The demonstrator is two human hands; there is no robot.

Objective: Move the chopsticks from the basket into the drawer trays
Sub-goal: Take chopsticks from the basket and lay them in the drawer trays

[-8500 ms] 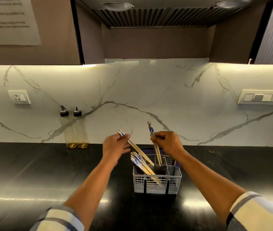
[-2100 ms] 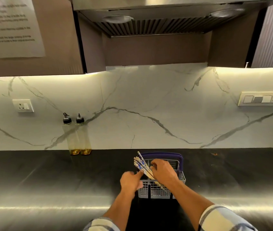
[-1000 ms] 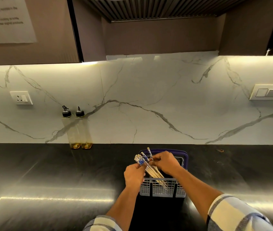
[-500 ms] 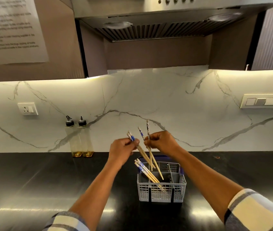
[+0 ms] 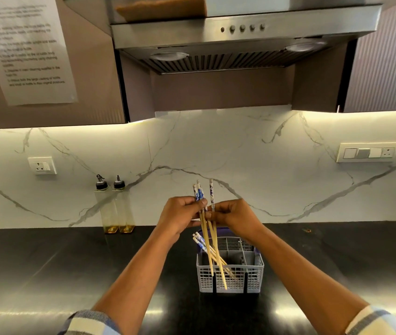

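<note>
A grey plastic cutlery basket with a purple handle stands on the black counter. Several wooden chopsticks with blue-and-white patterned tops lean in its left compartment. Above the basket both hands meet. My left hand grips a few chopsticks near their patterned ends, tips pointing down. My right hand pinches a chopstick held upright beside them. No drawer or tray is in view.
Two clear oil bottles stand against the marble backsplash at the left. A wall socket and a switch panel sit on the wall. A steel range hood hangs overhead. A paper notice is taped to the cabinet.
Both hands lifted chopsticks out of the basket and have come together, gathering the chopsticks into one upright bunch. The view has tilted upward.
</note>
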